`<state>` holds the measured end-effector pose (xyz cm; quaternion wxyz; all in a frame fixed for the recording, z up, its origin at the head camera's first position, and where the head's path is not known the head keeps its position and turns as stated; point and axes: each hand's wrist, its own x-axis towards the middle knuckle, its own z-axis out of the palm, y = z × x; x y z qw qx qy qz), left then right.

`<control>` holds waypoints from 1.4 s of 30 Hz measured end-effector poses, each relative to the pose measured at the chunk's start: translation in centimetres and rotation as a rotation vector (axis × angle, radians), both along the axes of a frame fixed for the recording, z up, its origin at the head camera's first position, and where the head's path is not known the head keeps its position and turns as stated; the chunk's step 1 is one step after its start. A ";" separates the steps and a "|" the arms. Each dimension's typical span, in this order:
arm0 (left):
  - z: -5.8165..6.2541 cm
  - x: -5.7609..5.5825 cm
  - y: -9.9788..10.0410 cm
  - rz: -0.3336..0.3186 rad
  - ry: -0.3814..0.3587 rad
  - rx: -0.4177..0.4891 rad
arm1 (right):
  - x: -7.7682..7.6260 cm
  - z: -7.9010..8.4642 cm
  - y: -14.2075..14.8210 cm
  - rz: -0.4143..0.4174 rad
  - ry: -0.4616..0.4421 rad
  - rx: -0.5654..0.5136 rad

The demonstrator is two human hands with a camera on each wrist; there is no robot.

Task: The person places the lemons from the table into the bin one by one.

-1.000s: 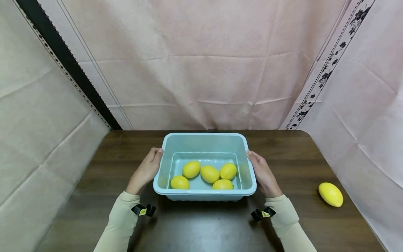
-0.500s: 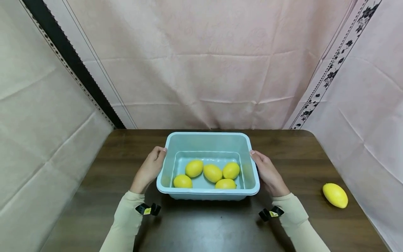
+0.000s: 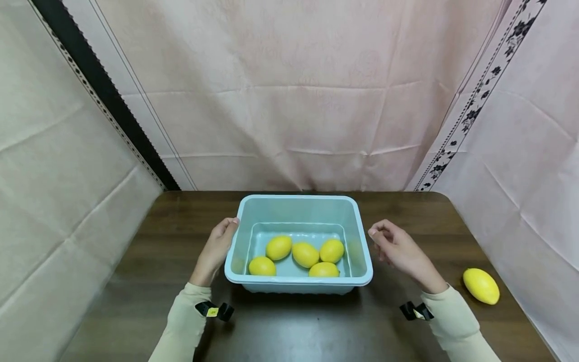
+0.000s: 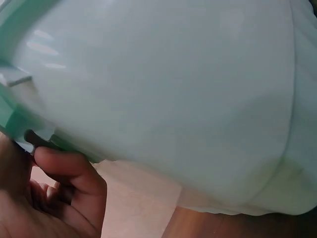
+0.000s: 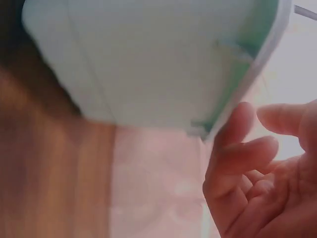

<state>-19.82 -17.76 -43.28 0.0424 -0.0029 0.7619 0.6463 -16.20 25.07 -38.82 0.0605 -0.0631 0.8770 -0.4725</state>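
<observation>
A light blue plastic basin rests on the table with several yellow lemons in it. At its left rim my left hand holds on, thumb on top and fingers curled beneath; the left wrist view shows the fingers bent under the lip. My right hand is just off the right side, fingers loosely bent and holding nothing. In the right wrist view a gap shows between its thumb and index finger, close to the basin's rim. One more lemon lies alone at the table's right.
The dark wooden table has rounded back corners. Pale cloth hangs behind it and along both sides, with a floral border strip on the right. A small black device is worn at each wrist.
My right hand has let go of the basin's rim and moved right, toward the lone lemon. My left hand stays on the left rim, and the basin and lemons keep their arrangement.
</observation>
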 end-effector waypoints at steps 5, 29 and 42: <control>0.0 0.3 -0.2 0.018 -0.029 -0.015 | 1.2 0.4 1.0 -0.032 0.162 0.214; -0.1 0.4 0.2 0.025 -0.035 0.033 | 4.2 -3.0 9.1 -0.361 0.468 0.620; -0.3 0.3 0.1 0.033 -0.042 0.032 | 4.7 -5.0 13.6 -0.297 0.285 0.606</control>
